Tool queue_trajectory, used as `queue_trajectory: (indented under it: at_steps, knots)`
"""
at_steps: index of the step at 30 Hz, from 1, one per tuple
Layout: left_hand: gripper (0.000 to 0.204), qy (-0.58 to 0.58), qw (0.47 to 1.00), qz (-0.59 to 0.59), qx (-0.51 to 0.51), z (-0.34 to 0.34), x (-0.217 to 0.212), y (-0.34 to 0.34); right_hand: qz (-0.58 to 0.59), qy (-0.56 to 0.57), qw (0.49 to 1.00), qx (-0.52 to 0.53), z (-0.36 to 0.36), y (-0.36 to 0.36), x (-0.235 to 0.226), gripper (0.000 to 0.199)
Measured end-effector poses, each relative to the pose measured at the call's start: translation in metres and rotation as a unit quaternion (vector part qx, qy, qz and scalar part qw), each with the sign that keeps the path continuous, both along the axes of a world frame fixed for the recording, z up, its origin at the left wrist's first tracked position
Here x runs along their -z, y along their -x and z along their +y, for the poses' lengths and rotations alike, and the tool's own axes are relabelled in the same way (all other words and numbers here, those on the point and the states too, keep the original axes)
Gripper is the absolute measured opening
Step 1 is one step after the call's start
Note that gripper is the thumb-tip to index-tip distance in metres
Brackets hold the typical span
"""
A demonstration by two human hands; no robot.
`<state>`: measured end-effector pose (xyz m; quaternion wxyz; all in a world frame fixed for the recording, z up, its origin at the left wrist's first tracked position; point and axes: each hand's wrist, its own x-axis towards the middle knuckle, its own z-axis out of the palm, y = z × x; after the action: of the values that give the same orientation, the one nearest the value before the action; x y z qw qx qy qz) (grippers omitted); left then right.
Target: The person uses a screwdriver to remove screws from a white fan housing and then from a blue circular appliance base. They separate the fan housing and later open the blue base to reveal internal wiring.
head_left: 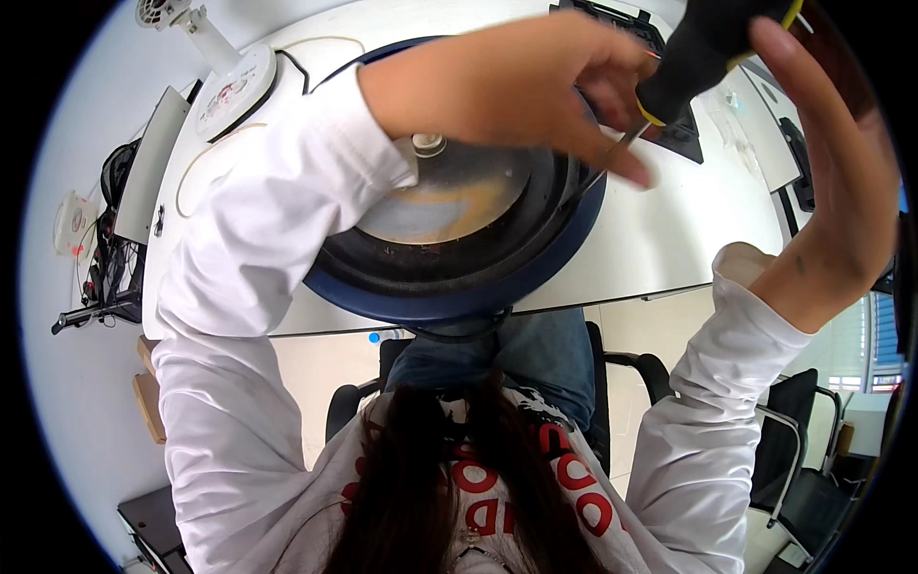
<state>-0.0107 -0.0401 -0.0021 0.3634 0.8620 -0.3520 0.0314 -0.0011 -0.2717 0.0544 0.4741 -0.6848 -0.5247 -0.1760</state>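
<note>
A large round piece with a dark blue rim [564, 265], a black ring inside it and a shiny grey centre disc [478, 196] lies on the table before me. A pale knob [428, 143] stands on the disc. My left hand [535, 91] reaches across it, blurred, its thumb and fingers closed round the thin shaft of a screwdriver [703, 57]. That screwdriver has a thick black-and-yellow handle and slants down toward the black ring at the right. Around the handle is my right hand [851, 172]; one finger lies along it, and the others are partly hidden.
On the white table [660, 234], a black tool case [684, 139] lies partly behind my left hand. A white fan-like stand on a round base [234, 91] and pale cords are at the far left. Black chairs [794, 440] stand at the right.
</note>
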Motion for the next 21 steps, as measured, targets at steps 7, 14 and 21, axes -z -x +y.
queue_trajectory:
  at_steps: [7,14,21]
  knots:
    - [0.025,-0.087,0.995,-0.003,-0.047,0.009,0.044,0.014,0.004,-0.011,1.000,-0.002,-0.004,0.001,0.003,0.041]
    - [0.013,-0.076,0.993,-0.032,-0.086,0.000,0.070,0.012,0.009,-0.010,1.000,-0.015,-0.006,0.002,0.007,0.040]
    - [0.009,-0.108,0.979,-0.137,-0.106,-0.003,0.069,0.024,0.015,-0.073,0.992,-0.106,0.036,-0.004,-0.001,0.052]
